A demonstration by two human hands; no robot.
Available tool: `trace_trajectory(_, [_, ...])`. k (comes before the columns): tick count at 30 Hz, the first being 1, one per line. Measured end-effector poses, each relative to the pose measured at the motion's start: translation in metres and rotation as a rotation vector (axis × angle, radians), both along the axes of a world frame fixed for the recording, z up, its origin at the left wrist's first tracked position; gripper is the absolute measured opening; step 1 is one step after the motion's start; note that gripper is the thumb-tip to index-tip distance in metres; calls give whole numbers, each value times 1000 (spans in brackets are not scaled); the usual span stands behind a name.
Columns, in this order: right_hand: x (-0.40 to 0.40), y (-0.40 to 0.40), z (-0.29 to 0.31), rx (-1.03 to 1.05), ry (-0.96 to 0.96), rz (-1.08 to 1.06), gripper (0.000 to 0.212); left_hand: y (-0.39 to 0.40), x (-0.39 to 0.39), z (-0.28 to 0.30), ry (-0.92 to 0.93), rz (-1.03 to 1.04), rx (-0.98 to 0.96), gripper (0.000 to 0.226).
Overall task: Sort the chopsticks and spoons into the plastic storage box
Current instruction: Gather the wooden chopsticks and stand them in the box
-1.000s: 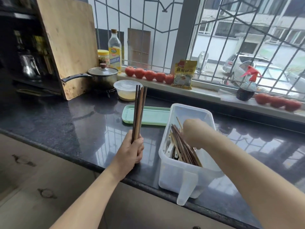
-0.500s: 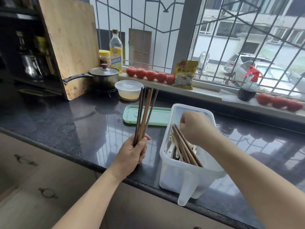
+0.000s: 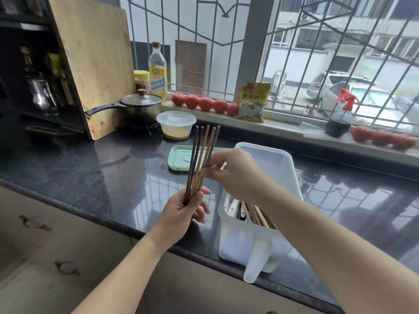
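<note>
Left hand (image 3: pixel 183 209) grips fanned brown wooden chopsticks (image 3: pixel 200 159), frame centre; right hand (image 3: pixel 229 169) pinches one (loose fan): sticks may slip onto glossy black countertop (image 3: pixel 95 175), missing translucent plastic storage box (image 3: pixel 260 234).

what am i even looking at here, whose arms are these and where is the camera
The camera sits on a person's head, looking forward and down, so the arms are the wearer's own. There is no machine. The left hand grips a fanned bunch of chopsticks by their lower ends. The right hand pinches one of them. On the dark counter stands a plastic storage box with more chopsticks inside, and a green lid lies behind it.
</note>
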State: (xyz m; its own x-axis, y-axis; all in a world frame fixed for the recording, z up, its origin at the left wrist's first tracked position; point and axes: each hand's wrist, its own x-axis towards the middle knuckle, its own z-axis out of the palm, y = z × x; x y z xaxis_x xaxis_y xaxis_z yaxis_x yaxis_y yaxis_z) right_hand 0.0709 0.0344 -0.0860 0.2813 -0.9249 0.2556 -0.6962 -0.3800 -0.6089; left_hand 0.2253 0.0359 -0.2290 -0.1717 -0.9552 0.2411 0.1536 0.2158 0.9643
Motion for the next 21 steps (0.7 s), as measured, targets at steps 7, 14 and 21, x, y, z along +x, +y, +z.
trace_trajectory(7, [-53, 5, 55, -524, -632, -445, 15, -2, 2, 1, 58, 82, 55, 33])
trace_trajectory(14, [-55, -15, 12, 128, 651, -374, 28, -2, 2, 5, 79, 50, 68, 35])
trace_trajectory(21, [-56, -21, -12, 232, 721, -361, 24, -2, 1, 6, 28, 68, 84, 26])
